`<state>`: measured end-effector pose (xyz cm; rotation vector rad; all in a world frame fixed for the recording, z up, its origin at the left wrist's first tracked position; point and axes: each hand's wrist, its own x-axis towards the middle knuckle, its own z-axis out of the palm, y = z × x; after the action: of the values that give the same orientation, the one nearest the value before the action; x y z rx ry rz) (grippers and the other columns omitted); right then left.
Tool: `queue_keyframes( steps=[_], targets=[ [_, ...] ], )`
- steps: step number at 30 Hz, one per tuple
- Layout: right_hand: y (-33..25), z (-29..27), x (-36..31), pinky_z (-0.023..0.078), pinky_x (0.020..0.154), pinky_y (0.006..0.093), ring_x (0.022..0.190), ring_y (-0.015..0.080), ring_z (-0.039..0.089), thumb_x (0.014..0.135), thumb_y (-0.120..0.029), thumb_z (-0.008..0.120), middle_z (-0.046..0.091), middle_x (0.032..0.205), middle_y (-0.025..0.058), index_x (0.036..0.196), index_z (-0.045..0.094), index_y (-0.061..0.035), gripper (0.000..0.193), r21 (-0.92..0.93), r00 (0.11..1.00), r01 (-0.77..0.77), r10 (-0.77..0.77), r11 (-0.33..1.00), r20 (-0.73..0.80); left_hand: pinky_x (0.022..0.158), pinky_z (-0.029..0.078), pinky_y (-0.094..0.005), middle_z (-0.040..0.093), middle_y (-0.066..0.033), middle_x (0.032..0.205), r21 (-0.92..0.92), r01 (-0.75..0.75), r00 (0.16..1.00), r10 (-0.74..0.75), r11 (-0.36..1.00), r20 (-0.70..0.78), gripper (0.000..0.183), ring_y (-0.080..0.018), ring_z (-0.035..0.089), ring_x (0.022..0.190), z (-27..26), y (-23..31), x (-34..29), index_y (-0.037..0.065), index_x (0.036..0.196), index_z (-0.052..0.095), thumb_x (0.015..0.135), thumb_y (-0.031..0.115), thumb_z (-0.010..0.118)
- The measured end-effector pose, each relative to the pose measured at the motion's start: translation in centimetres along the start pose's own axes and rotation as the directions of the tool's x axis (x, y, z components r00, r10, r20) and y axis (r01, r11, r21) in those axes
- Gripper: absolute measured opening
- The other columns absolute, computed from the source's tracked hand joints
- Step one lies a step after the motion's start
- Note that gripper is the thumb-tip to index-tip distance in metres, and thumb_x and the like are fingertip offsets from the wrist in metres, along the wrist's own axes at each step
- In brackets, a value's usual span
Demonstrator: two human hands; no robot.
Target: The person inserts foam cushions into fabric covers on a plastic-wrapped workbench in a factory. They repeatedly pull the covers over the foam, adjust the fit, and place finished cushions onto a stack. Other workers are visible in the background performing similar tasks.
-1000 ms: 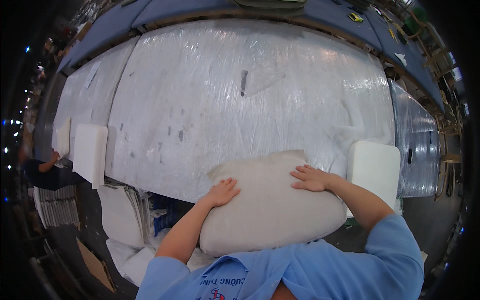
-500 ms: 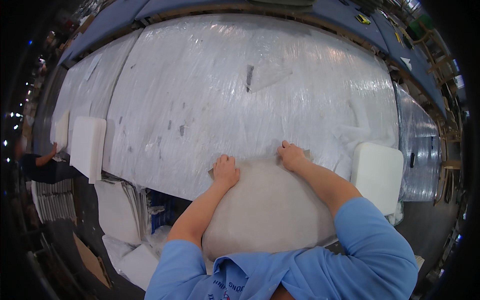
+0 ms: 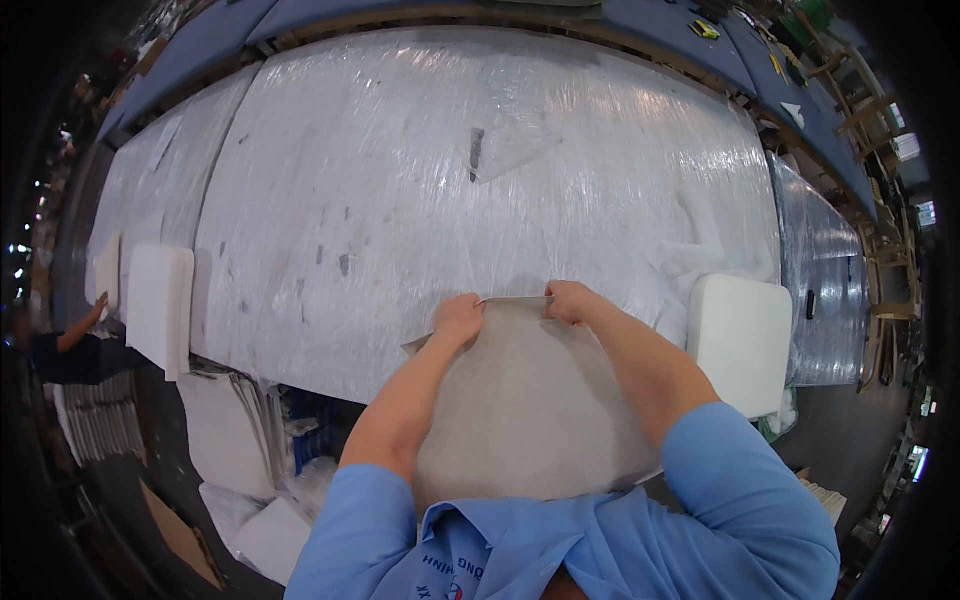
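Right in front of my body a beige-grey cushion cover (image 3: 535, 410) lies over the near edge of a plastic-wrapped table (image 3: 370, 160). Its far edge is lifted a little and stretched between my two hands. My left hand (image 3: 460, 318) is closed on the left part of that edge. On the right part, my right hand (image 3: 568, 302) pinches the fabric with bent fingers. Whatever lies inside the cover is hidden.
To the right stands a white foam cushion (image 3: 740, 345) at the table edge; another white foam pad (image 3: 158, 305) is at the left. A co-worker (image 3: 75, 350) handles a pad farther left. Stacked white sheets (image 3: 225, 430) sit below the table's left side. Blue-topped tables (image 3: 340, 14) line the back.
My hands have drawn closer together and now grip the cover's far edge, which has been raised. The whole view has shifted slightly.
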<state>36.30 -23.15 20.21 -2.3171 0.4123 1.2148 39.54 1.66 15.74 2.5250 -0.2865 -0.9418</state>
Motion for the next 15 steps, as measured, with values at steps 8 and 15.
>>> queue_keyframes(
  steps=[8,15],
  targets=[
    [0.0,5.9,5.5,0.054,0.075,0.0473,0.073,0.0372,0.071,0.104,-0.036,0.052,0.071,0.078,0.0204,0.098,0.070,-0.0017,0.039,0.606,0.896,0.032,0.246,0.795,-0.370,0.088,0.050,-0.0565,0.072,-0.0267,0.102,-0.043,0.143,0.979,-0.148,0.989,-0.143,0.033,-0.0455,0.068,0.102,2.2,3.0,0.4,0.004,0.111,0.060,0.108,0.032,0.042],
    [-1.3,6.6,6.6,0.050,0.083,0.0516,0.094,0.0460,0.065,0.104,-0.034,0.052,0.071,0.093,0.0237,0.092,0.067,0.0000,0.039,0.434,0.753,0.102,0.215,0.895,-0.621,0.084,0.050,-0.0580,0.073,-0.0251,0.098,0.014,0.165,0.980,-0.162,0.986,-0.111,0.032,-0.0458,0.069,0.096,3.2,2.0,2.5,0.006,0.108,0.057,0.109,0.032,0.039]
  ],
)
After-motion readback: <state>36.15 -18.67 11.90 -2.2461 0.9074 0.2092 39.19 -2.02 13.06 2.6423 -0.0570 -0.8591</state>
